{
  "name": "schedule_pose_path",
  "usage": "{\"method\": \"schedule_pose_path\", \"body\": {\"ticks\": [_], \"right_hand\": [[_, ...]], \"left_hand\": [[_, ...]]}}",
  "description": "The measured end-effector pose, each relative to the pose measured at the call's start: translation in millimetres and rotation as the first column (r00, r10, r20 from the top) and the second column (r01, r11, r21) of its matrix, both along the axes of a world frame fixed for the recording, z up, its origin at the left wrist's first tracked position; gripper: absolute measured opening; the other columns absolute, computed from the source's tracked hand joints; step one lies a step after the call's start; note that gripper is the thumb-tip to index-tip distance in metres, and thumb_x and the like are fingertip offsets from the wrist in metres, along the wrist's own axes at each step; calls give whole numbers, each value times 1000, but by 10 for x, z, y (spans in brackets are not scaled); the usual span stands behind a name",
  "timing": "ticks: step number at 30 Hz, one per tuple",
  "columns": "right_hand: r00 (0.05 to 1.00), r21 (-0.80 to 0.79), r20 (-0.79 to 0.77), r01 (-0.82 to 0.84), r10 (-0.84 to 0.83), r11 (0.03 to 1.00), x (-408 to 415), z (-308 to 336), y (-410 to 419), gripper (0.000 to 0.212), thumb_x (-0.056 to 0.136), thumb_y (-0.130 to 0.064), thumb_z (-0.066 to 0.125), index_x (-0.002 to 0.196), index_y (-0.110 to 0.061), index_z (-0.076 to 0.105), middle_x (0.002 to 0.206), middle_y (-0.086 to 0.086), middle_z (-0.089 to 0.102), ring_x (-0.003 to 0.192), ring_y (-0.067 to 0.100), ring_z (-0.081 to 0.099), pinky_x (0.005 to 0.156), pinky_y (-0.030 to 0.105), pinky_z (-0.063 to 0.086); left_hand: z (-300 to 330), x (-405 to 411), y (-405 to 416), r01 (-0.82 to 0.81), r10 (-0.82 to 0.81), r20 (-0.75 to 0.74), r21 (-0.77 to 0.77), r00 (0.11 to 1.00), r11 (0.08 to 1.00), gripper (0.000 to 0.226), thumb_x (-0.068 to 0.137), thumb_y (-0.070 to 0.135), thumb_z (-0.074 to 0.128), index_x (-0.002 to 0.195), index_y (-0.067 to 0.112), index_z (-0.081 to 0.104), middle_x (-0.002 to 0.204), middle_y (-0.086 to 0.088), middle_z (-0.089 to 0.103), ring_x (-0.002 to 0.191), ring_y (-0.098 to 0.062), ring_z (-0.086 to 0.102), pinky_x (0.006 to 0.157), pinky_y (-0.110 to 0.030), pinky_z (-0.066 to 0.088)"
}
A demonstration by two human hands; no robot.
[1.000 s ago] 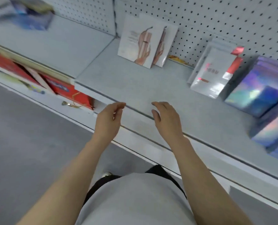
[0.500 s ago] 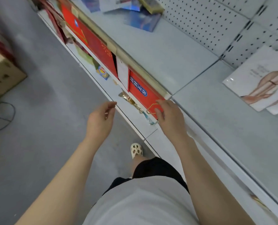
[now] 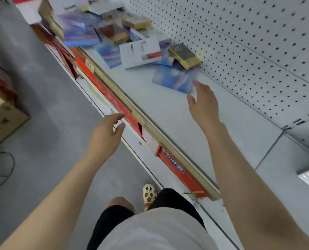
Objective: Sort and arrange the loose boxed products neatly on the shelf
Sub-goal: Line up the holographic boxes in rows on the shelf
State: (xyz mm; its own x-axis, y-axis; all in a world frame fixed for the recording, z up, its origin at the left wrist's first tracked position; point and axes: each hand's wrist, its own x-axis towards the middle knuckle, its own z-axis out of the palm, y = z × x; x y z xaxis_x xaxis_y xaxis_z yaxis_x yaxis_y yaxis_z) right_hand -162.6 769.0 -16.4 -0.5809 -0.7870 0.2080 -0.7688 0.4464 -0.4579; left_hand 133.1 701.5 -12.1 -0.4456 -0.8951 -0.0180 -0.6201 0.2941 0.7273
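A person stands at a store shelf (image 3: 168,109), seen from above through a head camera. The right hand (image 3: 203,103) reaches out over the shelf with fingers spread apart and holding nothing; its fingertips are at the near corner of a flat blue iridescent box (image 3: 174,78), touching it or just short of it, which the blur leaves unclear. The left hand (image 3: 106,134) hangs in front of the shelf's front edge, fingers loosely curled and apart, also holding nothing.

Measured from the blue iridescent box: a gold-edged dark box (image 3: 184,55) lies tilted on its far corner, against the pegboard back wall (image 3: 249,42). Just beyond it toward the aisle lies a white box with a red stripe (image 3: 141,51), overlapping its neighbours. Farther along the shelf sits a jumbled heap of more boxes (image 3: 95,29), purple, blue and gold, blurred. Below the shelf's front edge, red cartons (image 3: 114,103) stand on a lower shelf.

The step appears to be picking up the nearest loose box. To do it well, the right hand would likely need to grip the blue box by its free near edge and slide it out gently, since the gold-edged box rests on it and could topple. The left hand could steady that upper box.
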Motion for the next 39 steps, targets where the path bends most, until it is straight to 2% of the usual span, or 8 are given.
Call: {"method": "schedule_pose_path", "body": {"ticks": [6, 10, 13, 19, 24, 33, 37, 39], "right_hand": [[999, 192, -31, 12, -6, 981, -591, -93, -1104, 49, 94, -17, 53, 140, -6, 41, 132, 21, 50, 117, 40, 49, 88, 43, 42], [997, 319, 10, 73, -81, 945, -816, -286, -1603, 68, 97, -19, 50, 154, -3, 17, 156, 21, 24, 144, 38, 23, 113, 43, 28], [985, 357, 45, 138, -165, 924, -779, -396, -1762, 70, 100, -24, 47, 155, -5, 9, 161, 15, 15, 148, 35, 12, 118, 40, 18], [945, 174, -55, 328, -323, 929, -422, -441, -1691, 52, 90, -10, 57, 141, -5, 46, 132, 18, 50, 122, 40, 44, 101, 42, 38], [894, 115, -19, 447, -448, 887, -137, -366, -1547, 45, 86, -2, 59, 130, -6, 58, 129, 17, 55, 119, 41, 47, 93, 42, 45], [820, 48, 92, 563, -565, 825, 169, -359, -1277, 65, 62, 20, 45, 116, -10, 65, 129, 13, 50, 106, 36, 54, 82, 34, 46], [666, 132, 231, 701, -710, 701, 108, -177, -1286, 31, 95, -10, 48, 125, -10, 53, 131, 14, 46, 100, 38, 59, 74, 31, 37], [596, 246, 296, 708, -747, 662, 47, -143, -1308, 59, 97, -43, 52, 143, -12, 33, 128, 15, 52, 109, 38, 57, 79, 36, 39]], "left_hand": [[92, -348, -858, 138, -128, 103, -102, 986, 985, 33, 97, 25, 53, 131, 25, 56, 125, 3, 56, 103, -17, 57, 90, -29, 43], [64, -662, -1570, 257, -237, 146, -134, 960, 957, 36, 97, 24, 54, 132, 24, 54, 132, 1, 53, 99, -16, 57, 87, -25, 41], [33, -910, -2096, 349, -323, 171, -145, 931, 926, 38, 97, 26, 54, 134, 23, 52, 138, 1, 50, 115, -20, 55, 97, -27, 40], [-79, -1494, -3115, 469, -424, 242, -170, 873, 867, 54, 93, 29, 59, 142, 16, 41, 149, -8, 39, 136, -28, 38, 112, -41, 33], [-212, -1923, -3606, 584, -472, 405, -216, 783, 783, 92, 75, 64, 59, 143, 6, 37, 139, -26, 45, 129, -43, 41, 107, -52, 32], [-178, -2098, -3679, 672, -569, 446, -106, 691, 733, 93, 78, 56, 68, 149, 21, 18, 131, -17, 55, 115, -39, 54, 90, -48, 45], [-49, -2038, -3520, 626, -589, 230, -148, 775, 766, 64, 83, 39, 70, 137, 19, 43, 130, -11, 57, 116, -34, 54, 89, -41, 44], [9, -1978, -3433, 585, -562, 164, -180, 810, 791, 48, 87, 35, 66, 129, 17, 51, 125, -9, 60, 112, -34, 56, 89, -41, 45]]}}
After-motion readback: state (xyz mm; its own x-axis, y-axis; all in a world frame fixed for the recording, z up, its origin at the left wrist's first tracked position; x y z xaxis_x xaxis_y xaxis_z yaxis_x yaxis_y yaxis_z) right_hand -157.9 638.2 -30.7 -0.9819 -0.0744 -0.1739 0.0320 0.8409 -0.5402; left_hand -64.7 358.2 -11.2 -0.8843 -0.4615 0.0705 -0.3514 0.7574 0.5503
